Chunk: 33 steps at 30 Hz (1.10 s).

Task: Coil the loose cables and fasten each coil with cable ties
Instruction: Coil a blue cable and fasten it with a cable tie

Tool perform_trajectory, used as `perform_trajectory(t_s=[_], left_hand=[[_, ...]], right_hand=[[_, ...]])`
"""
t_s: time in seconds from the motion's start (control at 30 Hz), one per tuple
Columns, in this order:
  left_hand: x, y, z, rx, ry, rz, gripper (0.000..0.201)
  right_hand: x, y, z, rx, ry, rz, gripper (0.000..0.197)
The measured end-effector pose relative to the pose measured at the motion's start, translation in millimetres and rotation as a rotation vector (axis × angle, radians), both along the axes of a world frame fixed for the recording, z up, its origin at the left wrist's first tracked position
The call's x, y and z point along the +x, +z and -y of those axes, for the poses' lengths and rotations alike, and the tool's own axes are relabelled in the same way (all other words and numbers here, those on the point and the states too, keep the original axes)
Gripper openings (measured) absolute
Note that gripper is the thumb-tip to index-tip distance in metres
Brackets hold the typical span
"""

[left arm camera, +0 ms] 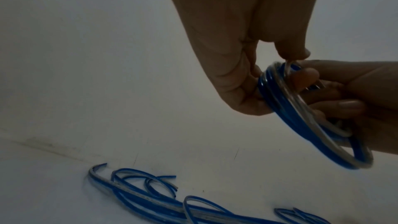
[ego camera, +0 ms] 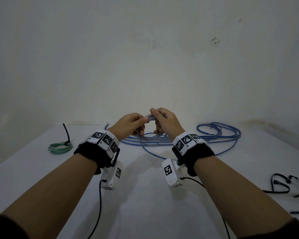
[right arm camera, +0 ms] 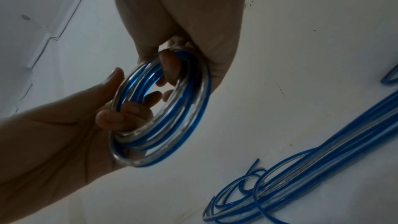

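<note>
We note one green coil [ego camera: 60, 148] tied at frame left, both the left hand [ego camera: 128, 124] and right hand [ego camera: 166, 121] gripping a part-wound blue coil [ego camera: 149, 135], loose blue cable [ego camera: 219, 135] and ties [ego camera: 281, 185] remaining.

A small round coil of blue-and-clear cable [ego camera: 149, 135] is held upright above the tabletop [ego camera: 145, 195], several turns stacked together, gripped on either side by the left hand [ego camera: 129, 125] and the right hand [ego camera: 165, 123]. Its loose remainder [ego camera: 214, 137] sprawls in long loops behind and to the right. At far left lies a green coil [ego camera: 60, 148] — already tied. Black cable ties [ego camera: 281, 185] rest at the right edge.
</note>
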<state>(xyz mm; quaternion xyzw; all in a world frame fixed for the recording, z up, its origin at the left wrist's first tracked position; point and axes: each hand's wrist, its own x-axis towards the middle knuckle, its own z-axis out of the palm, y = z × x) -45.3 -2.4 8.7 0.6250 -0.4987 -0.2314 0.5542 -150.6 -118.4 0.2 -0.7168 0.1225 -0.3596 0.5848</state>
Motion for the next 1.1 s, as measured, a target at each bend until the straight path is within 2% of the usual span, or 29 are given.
perform_trajectory(t_s=[0.2, 0.3, 0.4, 0.5, 0.63, 0.77, 0.87, 0.97, 1.1], left_hand=[[0, 5, 3, 0.083, -0.071, 0.074, 0.019], [-8, 6, 8, 0.074, -0.082, 0.003, 0.02], [-17, 7, 17, 0.062, -0.076, -0.109, 0.025], [-26, 8, 25, 0.079, -0.122, -0.142, 0.029], [-41, 7, 37, 0.043, -0.164, -0.136, 0.028], [-58, 6, 56, -0.015, -0.141, -0.157, 0.027], [-78, 8, 71, 0.04, -0.171, -0.117, 0.029], [-101, 13, 85, 0.097, -0.242, -0.165, 0.038], [-130, 16, 108, 0.083, -0.275, -0.129, 0.033]], right_hand=[[-3, -1, 4, -0.014, -0.026, -0.051, 0.033], [-6, -1, 6, -0.009, -0.045, -0.065, 0.033], [-11, 1, 12, -0.072, -0.082, -0.06, 0.03], [-21, 4, 19, -0.141, -0.126, -0.039, 0.027], [-40, 6, 30, -0.238, -0.176, 0.01, 0.023], [-61, 3, 42, -0.17, -0.186, -0.01, 0.019], [-80, -1, 53, -0.17, -0.229, -0.011, 0.019], [-102, -1, 67, -0.181, -0.302, -0.013, 0.02], [-136, 0, 82, -0.207, -0.346, -0.006, 0.025]])
